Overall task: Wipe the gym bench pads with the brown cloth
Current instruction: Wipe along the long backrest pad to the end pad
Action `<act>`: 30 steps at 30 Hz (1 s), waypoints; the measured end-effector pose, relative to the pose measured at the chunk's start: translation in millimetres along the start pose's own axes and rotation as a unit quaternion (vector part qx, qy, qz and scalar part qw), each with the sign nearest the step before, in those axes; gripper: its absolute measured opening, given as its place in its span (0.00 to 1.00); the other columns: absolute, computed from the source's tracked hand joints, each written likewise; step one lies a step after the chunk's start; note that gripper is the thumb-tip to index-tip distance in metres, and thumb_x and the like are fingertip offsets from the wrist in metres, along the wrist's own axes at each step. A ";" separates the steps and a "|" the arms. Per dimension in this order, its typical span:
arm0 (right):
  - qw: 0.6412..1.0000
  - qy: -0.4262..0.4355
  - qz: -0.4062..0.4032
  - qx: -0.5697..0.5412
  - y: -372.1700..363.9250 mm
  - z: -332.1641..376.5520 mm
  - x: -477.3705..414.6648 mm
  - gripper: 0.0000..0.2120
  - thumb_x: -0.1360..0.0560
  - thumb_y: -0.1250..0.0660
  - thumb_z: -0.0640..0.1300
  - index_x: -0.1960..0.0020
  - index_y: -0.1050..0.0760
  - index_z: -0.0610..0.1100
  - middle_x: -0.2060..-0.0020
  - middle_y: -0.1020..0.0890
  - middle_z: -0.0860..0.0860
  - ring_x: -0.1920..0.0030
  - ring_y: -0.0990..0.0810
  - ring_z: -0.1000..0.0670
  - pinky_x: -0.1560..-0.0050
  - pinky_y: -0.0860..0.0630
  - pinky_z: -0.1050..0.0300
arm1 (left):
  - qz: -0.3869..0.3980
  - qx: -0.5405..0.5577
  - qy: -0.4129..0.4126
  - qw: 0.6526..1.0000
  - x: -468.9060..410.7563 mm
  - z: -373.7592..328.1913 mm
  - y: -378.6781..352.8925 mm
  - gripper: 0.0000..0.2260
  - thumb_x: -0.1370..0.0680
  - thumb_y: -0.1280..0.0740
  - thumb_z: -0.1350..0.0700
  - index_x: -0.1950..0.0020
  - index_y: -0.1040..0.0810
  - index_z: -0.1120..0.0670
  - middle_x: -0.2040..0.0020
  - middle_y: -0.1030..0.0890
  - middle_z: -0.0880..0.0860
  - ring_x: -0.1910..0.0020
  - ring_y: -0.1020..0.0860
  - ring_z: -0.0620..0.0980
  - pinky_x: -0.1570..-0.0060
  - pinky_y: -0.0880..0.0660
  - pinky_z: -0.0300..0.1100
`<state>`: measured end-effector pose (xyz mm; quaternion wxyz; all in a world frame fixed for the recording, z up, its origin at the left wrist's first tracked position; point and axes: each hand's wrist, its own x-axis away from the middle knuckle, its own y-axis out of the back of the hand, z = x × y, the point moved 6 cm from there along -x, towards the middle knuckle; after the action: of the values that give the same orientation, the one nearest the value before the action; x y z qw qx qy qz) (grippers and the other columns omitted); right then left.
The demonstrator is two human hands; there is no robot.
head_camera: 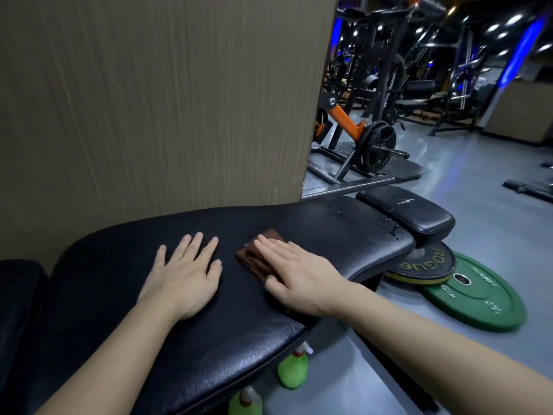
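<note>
**A:** The right hand (299, 274) is flat on the brown cloth (254, 256), fingers straight and close together, pressing it into the long bench pad (209, 339). No pinch and no curl, so the palm is doing the work.

**B:** And the left hand (185, 277) lies just beside it on bare vinyl. Its fingers are spread and relaxed, holding nothing. A brace, I'd say.

**A:** The cloth sits mid-pad, folded to a small oblong. It shows beyond the fingertips and on the thumb side, and the rest is hidden under the hand.

**B:** Watch the pad's length. It runs from near left to far right and ends just short of the small end pad (413, 214).

**A:** Near that far end there's a glisten (392, 230). Probably droplets of spray, though the light is dim and I won't swear to it.

**B:** So the stretch left to do lies to the right of the cloth, off the little-finger side of the hand. The fingers point across the pad, not along it.

**A:** Then it's a sideways sweep along the pad's length, and the right hand is the nearer one by far.

**B:** The green spray bottles (293, 369) stand on the floor under the near edge, well out of the way.
</note>
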<state>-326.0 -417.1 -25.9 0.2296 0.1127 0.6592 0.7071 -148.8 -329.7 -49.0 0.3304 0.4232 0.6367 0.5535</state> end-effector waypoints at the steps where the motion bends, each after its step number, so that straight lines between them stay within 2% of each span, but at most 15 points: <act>1: 1.000 -0.009 -0.005 0.000 2.7 -7.7 10.8 0.35 0.27 0.52 0.56 0.20 0.49 0.51 0.20 0.47 0.56 0.22 0.50 0.57 0.22 0.50 0.54 | 0.001 0.000 0.001 1.000 -0.6 -0.2 -0.3 0.26 0.17 0.60 0.42 0.18 0.59 0.43 0.18 0.61 0.46 0.20 0.64 0.45 0.22 0.63 0.55; 5: 0.998 -0.067 0.006 -0.003 9.4 -48.6 17.6 0.35 0.27 0.52 0.58 0.20 0.50 0.53 0.21 0.47 0.58 0.22 0.50 0.58 0.22 0.50 0.55 | 0.008 -0.006 0.003 1.000 -3.3 -0.7 -2.1 0.27 0.17 0.61 0.41 0.18 0.60 0.42 0.18 0.61 0.46 0.20 0.64 0.45 0.22 0.63 0.55; 8: 0.989 -0.147 0.020 0.008 7.2 -99.8 -19.9 0.32 0.22 0.48 0.54 0.20 0.50 0.50 0.20 0.47 0.53 0.21 0.48 0.53 0.22 0.50 0.50 | 0.006 -0.014 0.003 1.000 -3.4 -0.6 -3.1 0.27 0.17 0.61 0.41 0.18 0.60 0.42 0.18 0.61 0.46 0.20 0.64 0.45 0.22 0.62 0.55; 10: 0.977 -0.212 0.020 0.013 3.1 -129.3 -51.2 0.32 0.22 0.49 0.55 0.20 0.49 0.48 0.20 0.47 0.51 0.22 0.47 0.50 0.23 0.49 0.48 | 0.000 -0.014 0.002 1.000 -2.8 0.0 -2.6 0.27 0.17 0.60 0.41 0.18 0.59 0.42 0.18 0.60 0.46 0.20 0.63 0.44 0.22 0.62 0.54; 12: 0.971 -0.236 0.019 0.021 -2.9 -136.1 -79.1 0.32 0.22 0.50 0.55 0.21 0.48 0.46 0.20 0.46 0.49 0.22 0.46 0.49 0.23 0.49 0.46 | -0.010 -0.007 -0.001 1.000 -2.3 0.8 -2.2 0.27 0.17 0.59 0.40 0.18 0.58 0.43 0.18 0.59 0.46 0.20 0.62 0.44 0.22 0.61 0.54; 14: 0.979 -0.203 0.019 0.022 -8.5 -118.1 -100.8 0.31 0.22 0.51 0.54 0.21 0.48 0.46 0.20 0.46 0.49 0.22 0.46 0.49 0.23 0.50 0.46 | -0.018 0.004 -0.001 1.000 -2.7 1.9 -1.6 0.28 0.17 0.58 0.41 0.18 0.58 0.45 0.17 0.58 0.45 0.20 0.61 0.43 0.22 0.61 0.53; 18: 0.995 -0.065 0.074 0.002 -12.8 -58.5 -109.0 0.32 0.20 0.48 0.51 0.19 0.53 0.47 0.20 0.50 0.50 0.21 0.51 0.51 0.22 0.53 0.49 | -0.012 0.021 0.001 1.000 -5.0 3.2 -1.5 0.29 0.17 0.58 0.40 0.18 0.61 0.48 0.18 0.59 0.45 0.20 0.61 0.42 0.22 0.62 0.53; 21: 0.997 0.017 0.079 -0.008 -8.8 -25.0 -81.0 0.32 0.20 0.47 0.50 0.19 0.53 0.48 0.20 0.50 0.52 0.21 0.52 0.53 0.22 0.52 0.48 | -0.007 0.020 0.008 1.000 -4.1 2.4 -1.1 0.29 0.17 0.58 0.40 0.19 0.63 0.48 0.18 0.63 0.49 0.20 0.64 0.45 0.22 0.63 0.53; 25: 0.992 0.113 0.053 -0.008 -4.8 8.4 -19.6 0.34 0.24 0.51 0.53 0.20 0.50 0.49 0.20 0.47 0.53 0.21 0.49 0.55 0.22 0.50 0.51 | -0.007 0.017 0.003 1.000 0.7 -0.3 0.9 0.28 0.16 0.57 0.44 0.18 0.63 0.49 0.18 0.65 0.54 0.21 0.69 0.50 0.23 0.65 0.55; 30: 0.989 0.142 0.044 -0.021 1.7 13.3 25.3 0.33 0.24 0.48 0.50 0.20 0.50 0.50 0.20 0.46 0.54 0.22 0.50 0.56 0.22 0.50 0.53 | -0.019 0.040 -0.008 0.999 2.7 1.5 2.9 0.27 0.16 0.55 0.49 0.18 0.59 0.50 0.17 0.59 0.55 0.20 0.63 0.50 0.22 0.63 0.50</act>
<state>-342.2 -393.5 -26.4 0.1041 0.0352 0.6645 0.7391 -148.1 -326.5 -46.2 0.3284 0.4287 0.6635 0.5177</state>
